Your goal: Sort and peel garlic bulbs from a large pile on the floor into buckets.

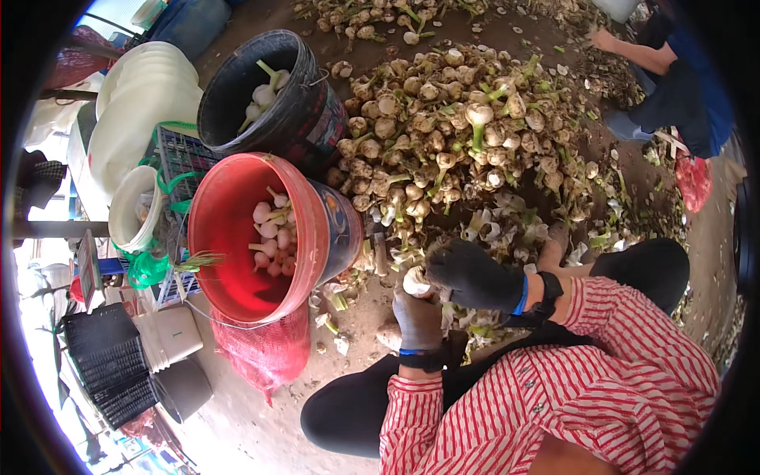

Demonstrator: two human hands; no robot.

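My left hand (418, 317), in a grey glove with a blue cuff, grips a whitish garlic bulb (417, 282). From the other side my right hand (472, 278), in a dark, soiled glove, closes its fingers against the same bulb; its fingertips are partly hidden. Beyond the hands lies a big heap of soil-stained garlic bulbs (427, 127), some with green stems. To the left, a red-lined bucket (237, 291) tilts towards me with several cleaned bulbs (270, 231) inside. A black bucket (217, 127) behind it also holds trimmed garlic (264, 94).
Loose skins and cut stems (335, 297) litter the ground around my legs. A red mesh sack (261, 350) lies by the red-lined bucket, near crates (107, 350) and a white pail (133, 208). Another person's arm (644, 56) and leg show at upper right.
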